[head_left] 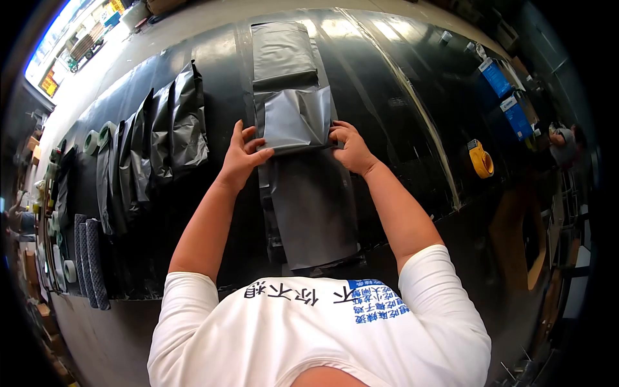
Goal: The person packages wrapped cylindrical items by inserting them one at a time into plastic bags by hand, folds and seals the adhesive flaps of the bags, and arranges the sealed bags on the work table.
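Note:
A grey plastic bag (296,119) lies folded over in front of me, its silvery panel facing up. My left hand (242,155) is at the bag's left edge, fingers apart, with the thumb touching its near corner. At the opposite edge, the fingers of my right hand (351,147) are curled in and pinch the plastic. Beyond it lies another flat grey bag (284,55). A dark plastic sheet or bag (313,213) stretches from the folded one towards my body. What lies beneath these layers is hidden.
Several dark plastic bags (155,138) form a row on the left of the black table (380,161). Tape rolls (90,143) and grey textured rolls (91,261) are farther left. On the right are blue boxes (517,118), a yellow ring-shaped object (480,159) and another person (567,145).

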The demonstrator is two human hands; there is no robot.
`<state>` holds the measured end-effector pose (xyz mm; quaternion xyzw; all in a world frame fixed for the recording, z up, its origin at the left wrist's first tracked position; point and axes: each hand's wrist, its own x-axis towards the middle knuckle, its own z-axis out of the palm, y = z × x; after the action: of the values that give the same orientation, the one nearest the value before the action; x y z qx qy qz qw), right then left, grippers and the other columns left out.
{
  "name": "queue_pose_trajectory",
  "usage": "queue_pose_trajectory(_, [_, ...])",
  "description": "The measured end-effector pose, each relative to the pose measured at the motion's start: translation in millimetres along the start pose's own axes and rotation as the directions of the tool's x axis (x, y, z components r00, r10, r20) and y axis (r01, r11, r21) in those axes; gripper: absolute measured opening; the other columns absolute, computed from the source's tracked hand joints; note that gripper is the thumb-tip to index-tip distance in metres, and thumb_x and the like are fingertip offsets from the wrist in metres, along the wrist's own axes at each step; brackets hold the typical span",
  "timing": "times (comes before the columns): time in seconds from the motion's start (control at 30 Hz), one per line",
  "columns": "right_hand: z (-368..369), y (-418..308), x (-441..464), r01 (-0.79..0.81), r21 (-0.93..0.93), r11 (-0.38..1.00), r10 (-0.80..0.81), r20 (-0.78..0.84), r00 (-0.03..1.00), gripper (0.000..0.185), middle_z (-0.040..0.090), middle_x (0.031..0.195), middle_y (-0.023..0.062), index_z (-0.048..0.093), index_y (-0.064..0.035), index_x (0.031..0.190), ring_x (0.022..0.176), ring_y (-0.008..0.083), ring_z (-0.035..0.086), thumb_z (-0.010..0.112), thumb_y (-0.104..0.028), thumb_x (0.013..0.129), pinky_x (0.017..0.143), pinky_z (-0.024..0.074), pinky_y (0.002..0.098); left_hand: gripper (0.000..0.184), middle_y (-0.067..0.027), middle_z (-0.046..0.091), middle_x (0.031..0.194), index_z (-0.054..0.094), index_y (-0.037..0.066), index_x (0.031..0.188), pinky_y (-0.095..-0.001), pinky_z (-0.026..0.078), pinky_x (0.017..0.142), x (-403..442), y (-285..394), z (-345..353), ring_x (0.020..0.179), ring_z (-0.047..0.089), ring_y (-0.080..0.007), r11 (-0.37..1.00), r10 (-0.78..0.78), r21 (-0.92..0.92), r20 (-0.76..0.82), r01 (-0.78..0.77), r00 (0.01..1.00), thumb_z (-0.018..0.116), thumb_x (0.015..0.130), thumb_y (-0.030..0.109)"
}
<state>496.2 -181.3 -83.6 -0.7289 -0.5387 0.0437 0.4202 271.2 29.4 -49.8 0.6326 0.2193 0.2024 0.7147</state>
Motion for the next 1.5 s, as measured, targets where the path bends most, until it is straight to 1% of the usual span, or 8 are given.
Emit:
queue_pose_trajectory(0.37, [-8.6,-49.1,7.0,-0.662,0.438,0.608,0.628,0.245,0.739,0.047,0.068,0.092,0.0114,0.063,0.0096,0.114,0.088,0.0157,0.063,0.077,-0.024,0.083,0.082,0.0492,0.0268,0.064,-0.0053,0.067,0.11,0.053,-0.001,0.135,-0.0281,0.046,0.093,22.0,-22.9,8.4,0.102,0.061,-0.0154,0.984,-0.153,0.087,-0.036,0.156,0.988,0.08,0.078,0.007])
queue_pose_trajectory(0.53, [17.3,-21.6,-11.6,-0.401,0.449,0.799,0.497,-0.118,0.859,0.013,0.071,0.1,0.0088,0.069,-0.0035,0.09,0.097,0.0212,0.063,0.074,-0.011,0.08,0.086,0.0481,0.032,0.1,-0.0224,0.038,0.149,0.034,-0.001,0.148,-0.0404,0.029,0.116,4.3,-32.7,8.2,0.141,0.034,-0.0359,0.69,0.307,0.719,-0.181,-0.088,0.934,0.086,0.065,0.022])
queue_pose_trajectory(0.7, [-7.4,-23.1,-37.0,0.128,0.095,0.987,-0.121,-0.083,0.989,0.016,0.072,0.113,0.0012,0.072,-0.0148,0.074,0.124,0.0278,0.051,0.07,0.001,0.069,0.107,0.0389,0.0376,0.117,-0.0189,0.04,0.152,0.006,0.002,0.157,-0.0375,0.02,0.12,-6.7,-12.4,2.6,0.148,0.026,-0.0304,0.694,0.394,0.626,0.084,-0.356,0.915,0.084,0.071,0.018])
queue_pose_trajectory(0.8, [-9.3,-39.2,-58.2,0.093,-0.014,0.996,-0.094,-0.082,0.992,0.023,0.071,0.114,0.0009,0.073,-0.0172,0.073,0.128,0.0291,0.048,0.066,0.004,0.069,0.109,0.0377,0.0379,0.093,-0.0101,0.058,0.137,0.033,0.017,0.154,-0.0417,0.02,0.12,-17.0,1.8,2.8,0.146,0.031,-0.0301,0.75,0.395,0.412,0.35,-0.518,0.849,0.08,0.074,0.012])
queue_pose_trajectory(0.93, [-4.4,-32.7,-86.6,-0.083,0.234,0.969,0.101,-0.063,0.993,0.023,0.069,0.101,0.0043,0.073,-0.0137,0.089,0.112,0.0224,0.056,0.063,0.003,0.077,0.095,0.0461,0.0332,0.044,0.0038,0.059,0.138,0.074,0.024,0.103,-0.0476,0.019,0.119,-71.2,10.5,12.4,0.145,0.034,-0.0265,0.225,0.332,0.681,0.618,-0.696,0.712,0.073,0.067,0.0])
queue_pose_trajectory(1.07, [-18.9,-56.1,-108.0,-0.596,0.705,0.385,0.519,0.369,0.771,0.024,0.063,0.094,0.0029,0.067,-0.0007,0.111,0.079,0.0091,0.056,0.062,-0.005,0.089,0.076,0.0482,0.0247,0.05,0.0043,0.057,0.141,0.072,0.022,0.109,-0.0465,0.016,0.121,-106.4,-19.6,17.1,0.148,0.031,-0.0241,0.212,0.233,0.662,0.68,-0.719,0.695,0.066,0.068,-0.006])
queue_pose_trajectory(1.2, [-13.8,-85.4,-129.6,-0.557,0.472,0.684,0.505,0.245,0.828,0.024,0.065,0.098,0.0017,0.067,-0.002,0.113,0.09,0.0084,0.057,0.066,-0.007,0.09,0.084,0.0475,0.0235,0.054,0.0042,0.056,0.143,0.071,0.021,0.117,-0.0456,0.015,0.121,-120.1,-35.9,21.5,0.147,0.031,-0.0238,0.201,0.266,0.702,0.632,-0.683,0.728,0.067,0.07,-0.005])
queue_pose_trajectory(1.5, [-8.4,-87.3,-151.6,-0.626,0.521,0.58,0.598,0.249,0.762,0.017,0.067,0.101,0.0042,0.069,-0.0018,0.107,0.095,0.0119,0.06,0.063,-0.004,0.091,0.089,0.0487,0.025,0.058,0.0029,0.051,0.148,0.066,0.018,0.125,-0.0463,0.015,0.122,-147.8,-50.3,30.5,0.149,0.028,-0.0238,0.205,0.259,0.707,0.627,-0.677,0.734,0.068,0.07,-0.001])
